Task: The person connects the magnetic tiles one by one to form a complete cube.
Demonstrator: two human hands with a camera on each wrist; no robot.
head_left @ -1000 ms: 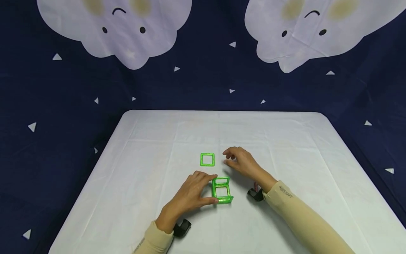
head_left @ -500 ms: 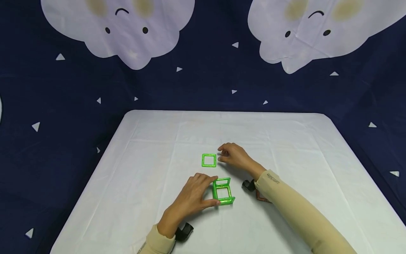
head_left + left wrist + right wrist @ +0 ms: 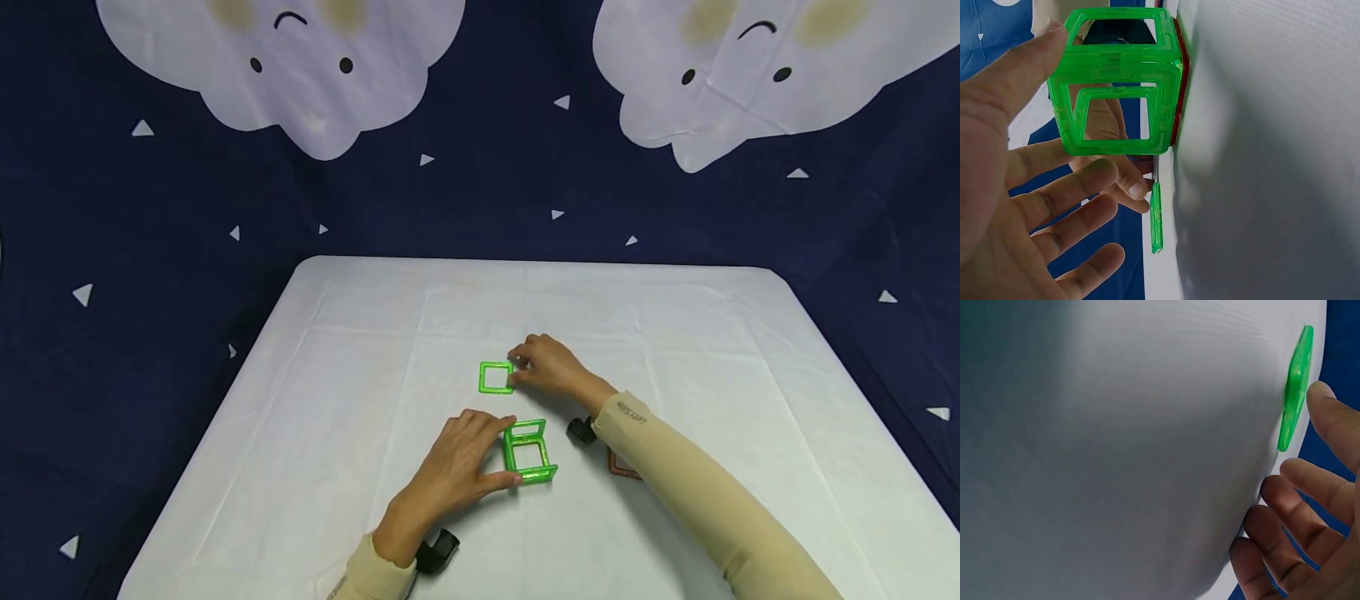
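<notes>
My left hand (image 3: pixel 453 458) holds a small structure of green magnetic tiles (image 3: pixel 527 473), thumb at its near side and index finger at its far side. Square frames form its upright walls. A red edge (image 3: pixel 1180 81) shows along its table side in the left wrist view. Past it, one square green magnetic tile (image 3: pixel 496 392) lies flat on the table. At that tile's right edge is my right hand (image 3: pixel 551 367), fingers loosely bent. In the right wrist view the thumb comes close to the tile (image 3: pixel 1296 387); whether it touches cannot be told.
A reddish-brown square tile (image 3: pixel 624 473) lies on the white-covered table (image 3: pixel 360 367), partly hidden under the right sleeve (image 3: pixel 690 483). Black wrist cameras sit below both wrists. A dark blue cloth with clouds (image 3: pixel 330 108) hangs behind the table.
My right hand has moved left to the edge of the flat green tile, and its sleeve now covers part of the reddish-brown tile. The left hand and its structure stay in place.
</notes>
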